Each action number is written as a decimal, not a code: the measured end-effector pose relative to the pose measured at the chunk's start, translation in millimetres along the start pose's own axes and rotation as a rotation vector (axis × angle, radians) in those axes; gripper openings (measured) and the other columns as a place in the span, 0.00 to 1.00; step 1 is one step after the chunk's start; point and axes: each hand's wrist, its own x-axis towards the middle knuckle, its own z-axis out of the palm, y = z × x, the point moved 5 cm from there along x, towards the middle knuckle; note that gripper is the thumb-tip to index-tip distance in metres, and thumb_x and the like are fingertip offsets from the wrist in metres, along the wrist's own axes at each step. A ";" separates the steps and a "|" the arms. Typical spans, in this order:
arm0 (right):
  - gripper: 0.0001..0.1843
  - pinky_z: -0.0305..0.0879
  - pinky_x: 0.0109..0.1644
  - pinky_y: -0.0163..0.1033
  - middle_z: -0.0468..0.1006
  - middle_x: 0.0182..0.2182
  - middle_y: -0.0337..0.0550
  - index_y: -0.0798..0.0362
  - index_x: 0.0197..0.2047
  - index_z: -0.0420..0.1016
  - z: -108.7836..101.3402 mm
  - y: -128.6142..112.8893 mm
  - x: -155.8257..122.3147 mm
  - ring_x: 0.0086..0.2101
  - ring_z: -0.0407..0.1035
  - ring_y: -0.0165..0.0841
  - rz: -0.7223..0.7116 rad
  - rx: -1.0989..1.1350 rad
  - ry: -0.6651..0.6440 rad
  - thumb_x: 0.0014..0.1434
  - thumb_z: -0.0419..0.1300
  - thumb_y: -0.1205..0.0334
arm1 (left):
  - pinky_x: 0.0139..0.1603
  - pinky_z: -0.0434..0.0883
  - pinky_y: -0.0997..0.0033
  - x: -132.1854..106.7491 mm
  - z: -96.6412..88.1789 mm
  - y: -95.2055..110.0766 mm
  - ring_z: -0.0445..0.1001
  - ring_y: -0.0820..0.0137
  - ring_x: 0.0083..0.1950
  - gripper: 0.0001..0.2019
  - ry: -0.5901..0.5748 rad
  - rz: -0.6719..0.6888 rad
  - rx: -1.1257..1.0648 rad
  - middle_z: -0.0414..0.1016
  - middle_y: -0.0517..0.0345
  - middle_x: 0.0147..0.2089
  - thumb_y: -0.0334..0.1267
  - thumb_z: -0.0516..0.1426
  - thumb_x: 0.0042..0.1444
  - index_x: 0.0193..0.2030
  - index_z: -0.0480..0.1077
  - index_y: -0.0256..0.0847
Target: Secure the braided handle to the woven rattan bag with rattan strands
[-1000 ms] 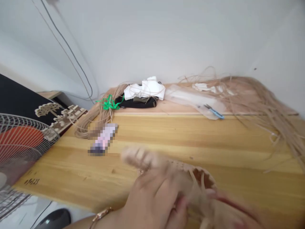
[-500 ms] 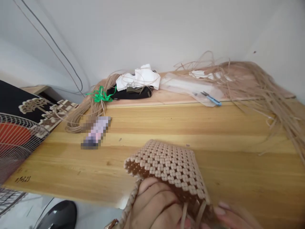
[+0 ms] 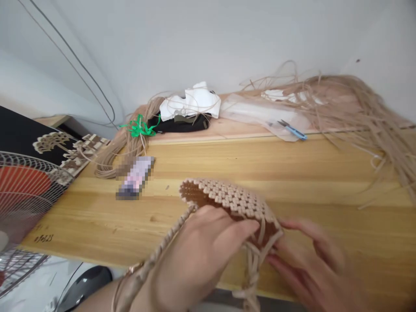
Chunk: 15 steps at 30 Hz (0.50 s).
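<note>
A beige woven bag (image 3: 238,198), its mouth facing me, is held just over the table. My left hand (image 3: 198,255) reaches into the mouth, fingers hidden inside, thumb lying along the rim: it is closed on the bag. A braided handle (image 3: 172,234) runs from the bag's left corner down along my left forearm. My right hand (image 3: 315,264), somewhat blurred, pinches the bag's right corner with fingers above and below it. Loose beige strands (image 3: 252,273) hang from that corner between my hands, knotted together lower down.
Blue-handled snips (image 3: 294,130) lie at the back on a plastic bag (image 3: 253,112). Beige strands (image 3: 364,102) spread at back right; a coil (image 3: 107,162) tied with green ribbon (image 3: 139,126) lies left. A phone (image 3: 136,175) is on the wooden table (image 3: 97,221). A wire-guarded fan (image 3: 24,203) stands left.
The bag has tipped so its mouth shows more and moved slightly up and right. My left thumb has come onto the rim; my right hand has moved up to the bag's corner.
</note>
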 end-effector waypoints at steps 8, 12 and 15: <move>0.06 0.63 0.42 0.41 0.65 0.38 0.41 0.46 0.34 0.67 -6.7 -14.6 39.3 0.39 0.64 0.36 0.074 0.181 -0.228 0.56 0.56 0.54 | 0.34 0.67 0.76 20.2 -0.7 -22.5 0.70 0.75 0.33 0.09 -0.405 -0.566 -0.864 0.72 0.60 0.31 0.27 0.60 0.44 0.34 0.68 0.35; 0.08 0.64 0.41 0.39 0.67 0.35 0.41 0.48 0.32 0.66 12.9 3.9 13.7 0.38 0.65 0.35 0.208 0.324 -0.366 0.57 0.53 0.54 | 0.36 0.68 0.74 -2.2 28.4 -31.9 0.70 0.76 0.32 0.11 -0.459 -0.730 -1.074 0.71 0.59 0.31 0.27 0.62 0.39 0.32 0.68 0.34; 0.07 0.66 0.41 0.38 0.68 0.36 0.42 0.48 0.33 0.66 21.4 12.9 0.2 0.40 0.66 0.36 0.237 0.367 -0.393 0.58 0.53 0.55 | 0.37 0.68 0.74 -14.5 39.8 -38.5 0.70 0.77 0.33 0.13 -0.431 -0.761 -1.150 0.71 0.60 0.32 0.27 0.62 0.39 0.35 0.69 0.34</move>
